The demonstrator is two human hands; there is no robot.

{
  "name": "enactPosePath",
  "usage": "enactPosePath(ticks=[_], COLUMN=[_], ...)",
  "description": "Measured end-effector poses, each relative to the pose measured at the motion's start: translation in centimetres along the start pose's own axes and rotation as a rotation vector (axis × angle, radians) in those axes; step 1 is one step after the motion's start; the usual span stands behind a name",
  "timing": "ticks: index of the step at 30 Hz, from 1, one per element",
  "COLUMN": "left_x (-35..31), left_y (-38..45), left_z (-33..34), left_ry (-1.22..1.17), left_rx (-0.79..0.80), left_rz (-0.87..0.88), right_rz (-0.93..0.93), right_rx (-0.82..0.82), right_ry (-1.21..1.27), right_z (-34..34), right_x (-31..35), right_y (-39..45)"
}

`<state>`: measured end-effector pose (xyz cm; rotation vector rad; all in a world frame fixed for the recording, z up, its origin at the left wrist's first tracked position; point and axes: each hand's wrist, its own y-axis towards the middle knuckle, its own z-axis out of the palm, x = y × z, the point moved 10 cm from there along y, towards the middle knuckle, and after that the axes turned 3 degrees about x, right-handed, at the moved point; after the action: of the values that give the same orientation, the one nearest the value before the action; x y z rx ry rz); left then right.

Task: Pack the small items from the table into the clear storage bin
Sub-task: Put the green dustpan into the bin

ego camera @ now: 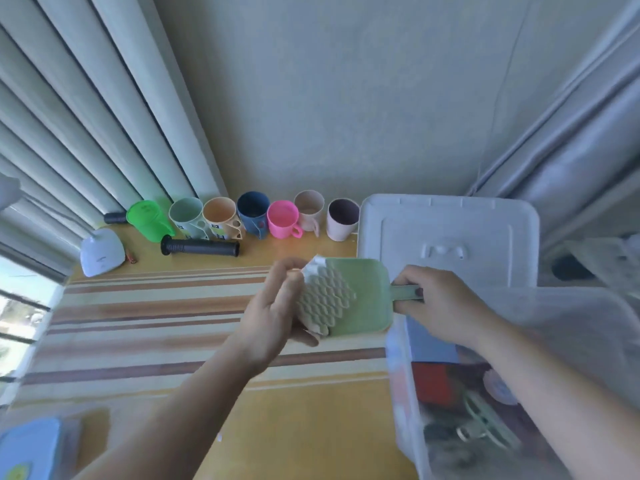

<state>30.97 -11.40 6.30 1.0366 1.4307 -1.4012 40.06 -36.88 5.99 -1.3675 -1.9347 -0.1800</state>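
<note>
Over clear bin holding clips: both hands grip green paddle.

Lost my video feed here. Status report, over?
Right hand grips green paddle by its handle; left hand holds its white honeycomb wrap. Paddle above table, beside clear bin. Bin open, lid behind.

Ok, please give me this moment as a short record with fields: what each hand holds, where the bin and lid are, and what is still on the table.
left hand: grips the white honeycomb paper wrap on the paddle's head
right hand: grips the handle of the flat green plastic paddle
clear storage bin: lower right, open, items inside
white bin lid: behind the bin
still on table: row of coloured plastic cups, black ribbed rubber grip
</note>
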Motion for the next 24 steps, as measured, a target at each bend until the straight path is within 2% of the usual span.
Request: enactPosePath(ticks=[3,7,10,12,16,19,21,24], left_x=[-0.9,-0.1,0.7,0.6,-1.5,-2.5,-2.3,-1.6], left_y=[-0.2,-1.2,-1.7,-1.9,-1.7,-1.2,-1.1,-1.2], left_z=[5.5,13.4,19.2,22.8,28.3,30.9,32.1,33.0], left_ry=[-0.023,0.193,0.571,0.848,1.190,1.467,1.504,1.438], left_rx=[0.002,0.050,0.124,0.116,0.062,0.116,0.176,0.210], left_rz=[-0.088,-0.152,-0.118,-0.069,0.107,0.203,0.206,0.199], right_rz=[-0.001,0.016,0.064,0.073,0.073,0.035,0.006,0.032], right_rx=[-0.056,-0.128,-0.143,-0.151,-0.129,-0.133,-0.096,-0.073], right_ry=[0.048,0.053,0.039,0.060,0.089,0.095,0.075,0.048], right_z=[-2.8,-5.5,-6.6,-7.4,-9.2,-10.4,-10.7,-11.3], right_x=[-3.3,-9.1,-13.9,-16.3,-18.9,-20.1,-20.8,-24.1], right_y=[-4.3,-10.6,-14.3,-15.9,-17.7,-18.4,-18.7,-19.2])
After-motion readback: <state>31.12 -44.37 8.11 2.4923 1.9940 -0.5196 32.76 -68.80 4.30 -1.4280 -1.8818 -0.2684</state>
